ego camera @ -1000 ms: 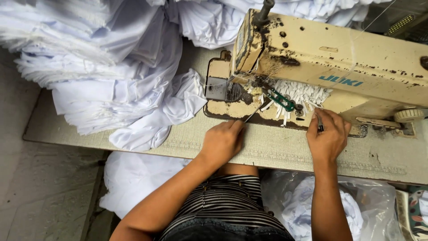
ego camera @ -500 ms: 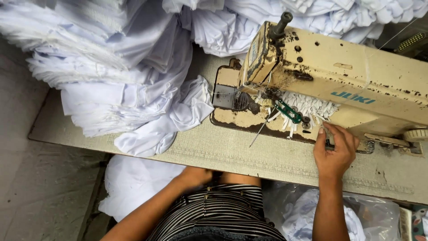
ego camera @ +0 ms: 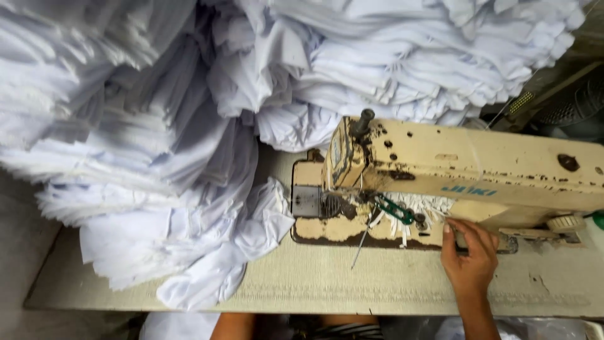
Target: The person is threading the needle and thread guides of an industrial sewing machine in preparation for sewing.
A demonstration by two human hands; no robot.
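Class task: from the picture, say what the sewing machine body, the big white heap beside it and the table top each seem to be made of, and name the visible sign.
Sewing machine body: looks like painted metal, cream finish, chipped with dark rusty spots. White heap: cloth, matte, with soft folds and layered edges. Table top: probably a hard board or laminate, beige, dull and worn; the exact material is unclear. The right hand rests at the machine's base.

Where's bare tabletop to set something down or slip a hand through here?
Free: the table strip between the white fabric pile and the right hand, in front of the sewing machine; also the right corner past that hand. Crowded: the left and back, under fabric. The left hand is mostly out of frame.
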